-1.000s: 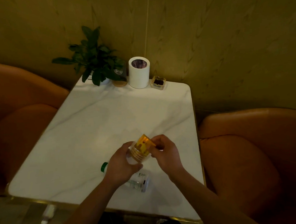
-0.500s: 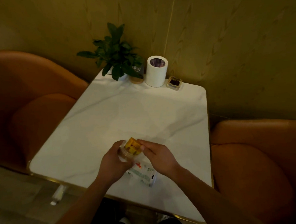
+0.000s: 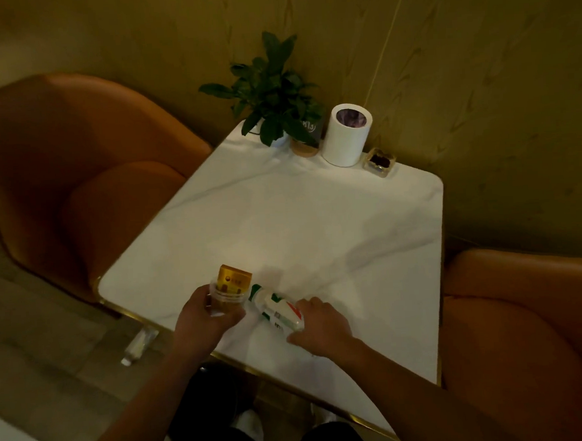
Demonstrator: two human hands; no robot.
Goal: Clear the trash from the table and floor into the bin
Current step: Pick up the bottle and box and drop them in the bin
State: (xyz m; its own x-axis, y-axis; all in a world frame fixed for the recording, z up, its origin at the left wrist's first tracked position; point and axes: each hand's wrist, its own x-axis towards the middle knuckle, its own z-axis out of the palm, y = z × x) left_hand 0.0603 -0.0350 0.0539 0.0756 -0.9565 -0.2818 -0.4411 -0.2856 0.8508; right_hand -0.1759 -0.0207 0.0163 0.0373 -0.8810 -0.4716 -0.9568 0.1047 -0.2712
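Note:
My left hand [image 3: 205,317] grips a clear plastic cup [image 3: 227,296] with a yellow wrapper [image 3: 234,280] stuck in its mouth, just above the near left part of the white marble table [image 3: 317,225]. A white plastic bottle with a green cap and green-red label [image 3: 276,307] lies on its side beside the cup. My right hand [image 3: 324,326] rests on the bottle's base end, fingers curled around it. On the floor left of the table lies a small pale tube-like piece of trash [image 3: 138,346]. A dark round bin [image 3: 204,400] sits under the table's near edge.
At the table's far edge stand a potted plant [image 3: 273,93], a small dark sign on a cork base [image 3: 307,135], a white cylinder [image 3: 346,135] and a little glass dish [image 3: 380,161]. Orange armchairs flank the table on the left [image 3: 78,170] and the right [image 3: 524,326].
My right hand let go of the yellow wrapper, which now sits in the cup, and dropped onto the lying bottle. My left hand carried the cup leftward. The view swung left.

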